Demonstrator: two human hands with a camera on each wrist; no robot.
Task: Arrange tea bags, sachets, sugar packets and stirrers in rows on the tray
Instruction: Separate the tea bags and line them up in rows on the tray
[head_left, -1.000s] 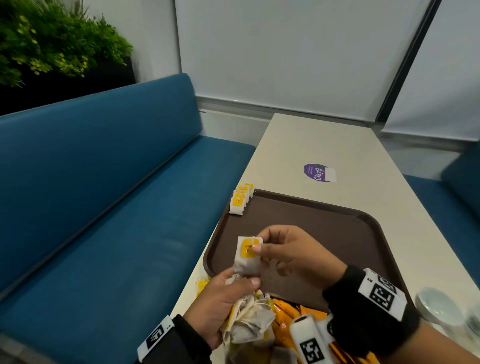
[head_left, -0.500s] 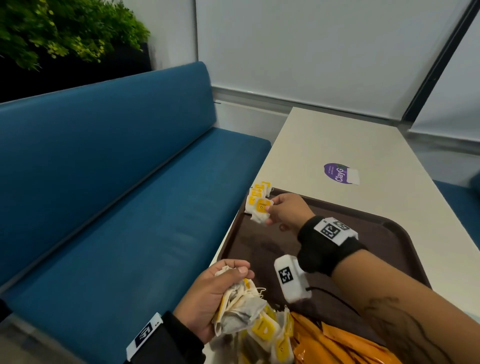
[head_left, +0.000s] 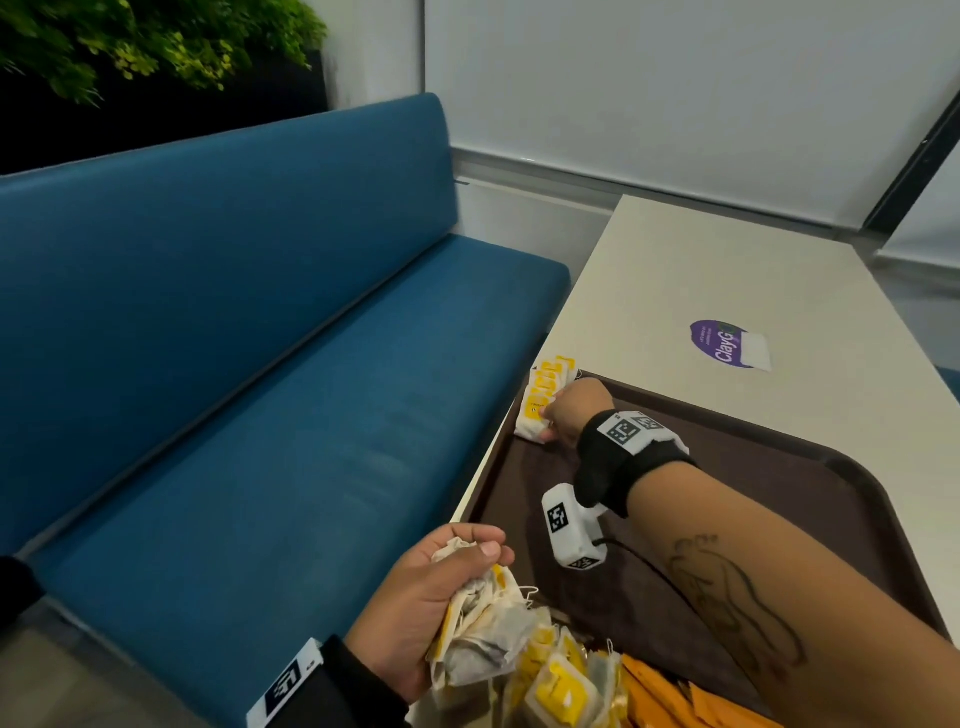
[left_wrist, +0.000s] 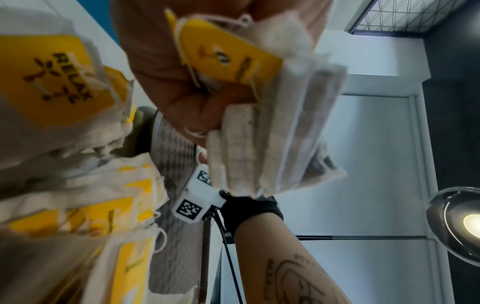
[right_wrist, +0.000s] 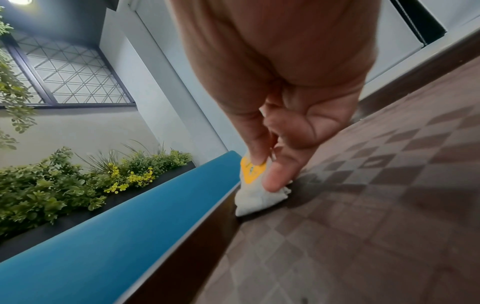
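Note:
A brown tray (head_left: 810, 467) lies on the pale table. A row of white tea bags with yellow tags (head_left: 548, 382) leans along its far left rim. My right hand (head_left: 563, 415) reaches to the near end of that row and pinches one tea bag (right_wrist: 255, 192) between thumb and fingers, its lower end touching the tray floor (right_wrist: 363, 205) by the rim. My left hand (head_left: 441, 592) stays near the tray's front left corner and grips a bunch of tea bags (left_wrist: 272, 131). More loose tea bags (head_left: 550, 686) and orange sachets (head_left: 691, 701) lie piled at the front.
A blue bench (head_left: 234, 389) runs along the left of the table (head_left: 675, 270). A purple sticker (head_left: 727, 343) is on the tabletop beyond the tray. Green plants (head_left: 130, 47) stand behind the bench. The tray's middle and right hold nothing.
My right hand carried one tea bag from the bunch out to the far left rim and lowered it onto the near end of the row. The left hand kept its bunch.

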